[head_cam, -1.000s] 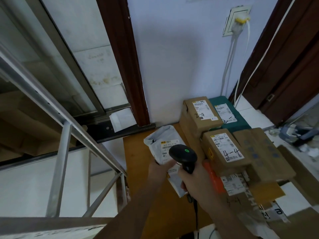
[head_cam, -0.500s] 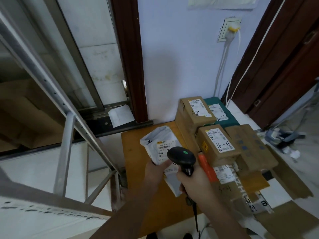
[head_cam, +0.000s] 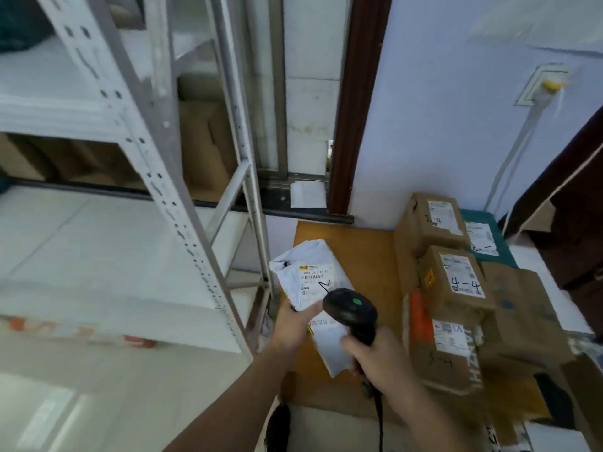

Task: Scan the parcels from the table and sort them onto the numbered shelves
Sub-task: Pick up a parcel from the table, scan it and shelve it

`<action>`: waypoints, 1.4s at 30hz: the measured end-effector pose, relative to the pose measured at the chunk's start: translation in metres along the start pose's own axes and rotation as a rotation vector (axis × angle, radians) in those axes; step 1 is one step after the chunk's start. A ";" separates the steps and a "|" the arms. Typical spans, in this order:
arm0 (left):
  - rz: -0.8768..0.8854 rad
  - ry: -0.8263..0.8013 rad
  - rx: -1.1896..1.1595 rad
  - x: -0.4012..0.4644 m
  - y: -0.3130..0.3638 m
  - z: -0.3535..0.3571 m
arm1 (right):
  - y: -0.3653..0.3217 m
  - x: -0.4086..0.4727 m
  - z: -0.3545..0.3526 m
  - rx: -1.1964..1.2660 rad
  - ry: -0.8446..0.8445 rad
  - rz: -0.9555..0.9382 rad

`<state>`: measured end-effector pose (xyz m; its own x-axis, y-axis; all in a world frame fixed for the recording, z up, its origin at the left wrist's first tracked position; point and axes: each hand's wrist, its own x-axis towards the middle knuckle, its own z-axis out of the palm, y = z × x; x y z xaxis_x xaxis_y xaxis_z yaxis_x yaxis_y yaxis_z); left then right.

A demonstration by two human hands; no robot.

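My left hand [head_cam: 293, 324] grips a white plastic mailer parcel [head_cam: 310, 272] by its lower left edge, label side up, above the wooden table [head_cam: 359, 249]. My right hand [head_cam: 378, 357] holds a black barcode scanner [head_cam: 350, 309] with a green light on top, its head just over the mailer's label. Cardboard parcels are stacked on the right of the table: one marked 2-4 [head_cam: 434, 223], one marked 4-4 [head_cam: 456, 282] and one marked 5-4 [head_cam: 447, 350]. A white metal shelf rack [head_cam: 182, 203] stands to the left.
A dark green parcel [head_cam: 483, 236] lies behind the boxes near the wall. A larger brown box [head_cam: 522, 308] sits at the right of the stack. A socket with cables [head_cam: 541, 86] is on the wall. Cardboard boxes sit behind the rack.
The view has swung left and up, bringing the white shelf rack into sight. Both hands keep the mailer and scanner together over the table's left part.
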<state>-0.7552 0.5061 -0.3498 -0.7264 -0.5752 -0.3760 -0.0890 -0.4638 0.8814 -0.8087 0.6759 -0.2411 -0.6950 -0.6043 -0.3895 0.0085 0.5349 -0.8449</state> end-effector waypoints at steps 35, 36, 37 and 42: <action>0.194 1.010 -0.577 -0.240 0.094 -0.615 | -0.256 -0.070 0.594 -0.269 -0.759 -0.477; 0.199 1.014 -0.583 -0.232 0.101 -0.631 | -0.266 -0.061 0.610 -0.275 -0.763 -0.479; 0.205 1.018 -0.584 -0.223 0.106 -0.649 | -0.275 -0.052 0.625 -0.278 -0.768 -0.481; 0.214 1.067 -0.608 -0.188 0.147 -0.729 | -0.327 -0.010 0.700 -0.284 -0.807 -0.487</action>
<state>-0.1355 0.0551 -0.3581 0.2536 -0.8049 -0.5365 0.4989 -0.3663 0.7854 -0.3016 0.0933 -0.2173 0.1240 -0.9615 -0.2452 -0.3951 0.1789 -0.9011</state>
